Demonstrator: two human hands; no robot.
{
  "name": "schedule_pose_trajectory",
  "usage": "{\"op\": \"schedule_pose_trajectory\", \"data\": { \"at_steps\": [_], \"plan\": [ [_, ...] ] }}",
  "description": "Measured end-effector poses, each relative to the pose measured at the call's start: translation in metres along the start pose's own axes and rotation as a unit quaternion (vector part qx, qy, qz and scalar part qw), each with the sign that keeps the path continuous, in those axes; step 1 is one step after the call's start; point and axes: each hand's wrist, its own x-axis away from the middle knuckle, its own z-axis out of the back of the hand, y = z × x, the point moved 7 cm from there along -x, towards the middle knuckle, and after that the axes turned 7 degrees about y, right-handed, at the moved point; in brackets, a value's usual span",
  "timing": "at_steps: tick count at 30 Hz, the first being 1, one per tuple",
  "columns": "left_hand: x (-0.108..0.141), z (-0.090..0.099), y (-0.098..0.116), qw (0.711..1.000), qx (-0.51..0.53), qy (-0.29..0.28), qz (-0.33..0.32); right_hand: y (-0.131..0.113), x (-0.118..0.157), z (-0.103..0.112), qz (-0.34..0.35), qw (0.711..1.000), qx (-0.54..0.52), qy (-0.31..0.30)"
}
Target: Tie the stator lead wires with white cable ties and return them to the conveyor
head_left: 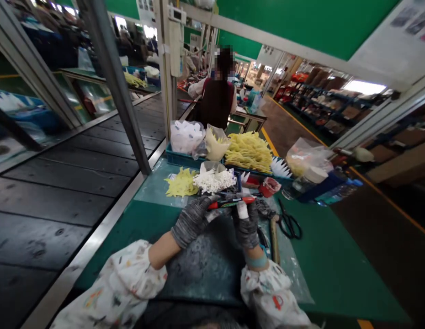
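Note:
Both hands wear grey gloves and meet over the near part of the green table (322, 265). Between them lies a red and black marker (231, 203), roughly level. My left hand (193, 220) is closed around its left end. My right hand (246, 225), with white wrapping on a finger, is closed at its right end. Just beyond the hands are a pile of small white pieces (215, 180) and yellow-green soft pieces (181, 182). A dark mat (202, 265) lies below the hands.
Right of my right hand lie a hammer (274, 240) and black scissors (290, 224). Blue bins with yellow pieces (248, 151) and a white bag (187, 137) line the back. A conveyor (44, 219) runs left, beyond a metal post (121, 91). A person (217, 100) sits ahead.

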Motion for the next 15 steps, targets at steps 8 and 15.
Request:
{"op": "schedule_pose_trajectory", "data": {
  "at_steps": [8, 15],
  "plan": [
    [0.057, -0.012, -0.001, 0.981, -0.081, -0.172, 0.045, -0.002, 0.053, -0.033, -0.217, 0.928, -0.142, -0.269],
    [0.053, 0.026, -0.005, 0.935, 0.138, -0.25, 0.21, 0.02, 0.019, 0.025, -0.225, 0.954, -0.193, -0.041]
  ]
}}
